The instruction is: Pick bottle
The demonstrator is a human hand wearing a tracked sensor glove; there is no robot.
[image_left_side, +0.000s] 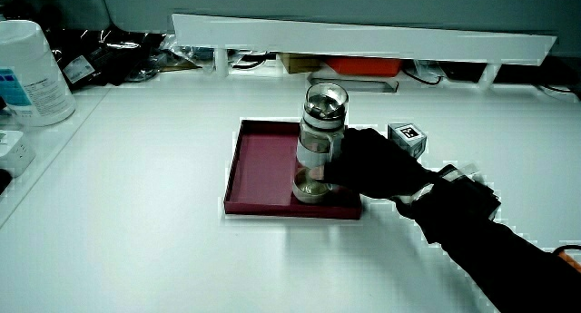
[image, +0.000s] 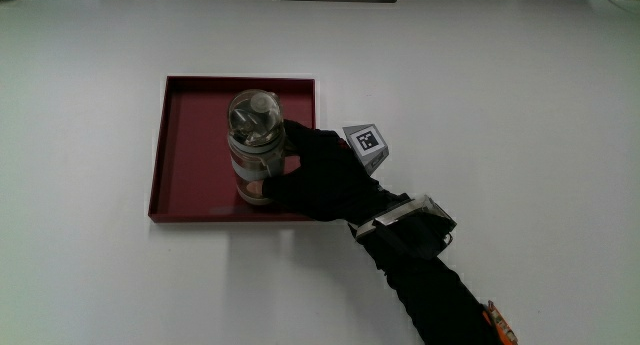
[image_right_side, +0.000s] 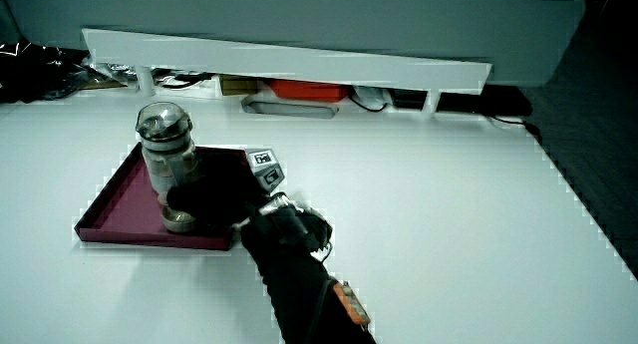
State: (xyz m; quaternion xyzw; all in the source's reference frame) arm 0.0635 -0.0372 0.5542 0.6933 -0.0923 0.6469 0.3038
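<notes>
Main view: hand [image: 322, 173] clamped around the bottle [image: 254, 145], which stands upright in the tray [image: 190, 155].

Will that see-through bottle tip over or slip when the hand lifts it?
The bottle stands tall and narrow in the red tray, so it could tip if nudged. It looks clear and hard, probably smooth, maybe slippery. The hand wraps its lower half, which should steady it.
</notes>
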